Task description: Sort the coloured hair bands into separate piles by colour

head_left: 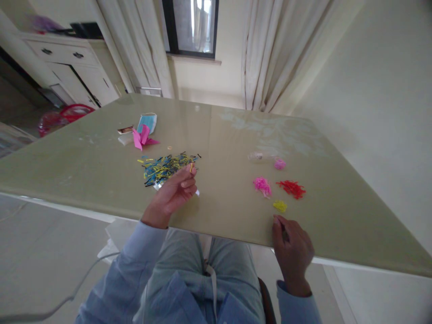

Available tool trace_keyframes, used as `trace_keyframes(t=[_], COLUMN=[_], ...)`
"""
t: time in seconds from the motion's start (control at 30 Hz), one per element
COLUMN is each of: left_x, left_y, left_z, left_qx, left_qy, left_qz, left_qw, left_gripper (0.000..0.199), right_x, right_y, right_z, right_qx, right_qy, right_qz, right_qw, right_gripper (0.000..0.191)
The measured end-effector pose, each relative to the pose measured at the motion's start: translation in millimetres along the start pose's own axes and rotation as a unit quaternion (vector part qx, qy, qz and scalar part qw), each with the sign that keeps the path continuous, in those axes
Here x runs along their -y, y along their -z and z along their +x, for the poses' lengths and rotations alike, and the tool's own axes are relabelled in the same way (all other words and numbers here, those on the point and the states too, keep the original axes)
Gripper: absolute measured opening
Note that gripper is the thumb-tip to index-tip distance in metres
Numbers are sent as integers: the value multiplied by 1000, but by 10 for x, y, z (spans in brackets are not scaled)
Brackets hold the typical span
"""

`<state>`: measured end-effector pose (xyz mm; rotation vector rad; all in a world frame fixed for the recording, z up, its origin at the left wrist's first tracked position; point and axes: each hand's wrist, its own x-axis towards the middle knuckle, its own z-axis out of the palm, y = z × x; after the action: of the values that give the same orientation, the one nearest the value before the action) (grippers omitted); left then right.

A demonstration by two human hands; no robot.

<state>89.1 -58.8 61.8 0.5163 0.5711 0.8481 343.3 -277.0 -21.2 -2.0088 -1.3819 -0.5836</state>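
My left hand (178, 186) is raised over the table's near side, thumb and fingertips pinched on a small yellow rubber band (191, 168). Just behind that hand lies a loose heap of blue, yellow and black bands (165, 166), partly covered by it. My right hand (293, 243) rests at the table's front edge with its fingers curled closed; whether anything is in them is hidden. Closest to it is a small yellow pile (280, 206). A red pile (293, 189) and a pink pile (262, 186) lie farther back.
Beyond the piles are a clear tube-like piece (258, 156) and a pink clump (280, 164). At the left back lie a pink folded paper (143, 137), a blue face mask (147, 122) and a small card (125, 130). The table (222, 207) ends close to my lap.
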Motion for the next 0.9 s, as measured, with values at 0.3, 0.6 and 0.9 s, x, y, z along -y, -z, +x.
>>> trace_keyframes(t=[0.3, 0.6, 0.9], left_x=[457, 458, 485], left_y=[-245, -480, -668], left_z=[-152, -151, -98], left_qx=[-31, -22, -8], left_qy=[93, 97, 136], left_qz=[-121, -139, -191], left_qw=[988, 985, 972], left_gripper=[5, 15, 20], right_x=[-15, 15, 25], right_y=[-16, -5, 4], right_z=[-24, -2, 0], right_qx=[-2, -15, -21], right_qy=[2, 8, 21], right_qz=[5, 2, -5], right_qw=[1000, 1000, 1000], right_gripper=[28, 26, 23])
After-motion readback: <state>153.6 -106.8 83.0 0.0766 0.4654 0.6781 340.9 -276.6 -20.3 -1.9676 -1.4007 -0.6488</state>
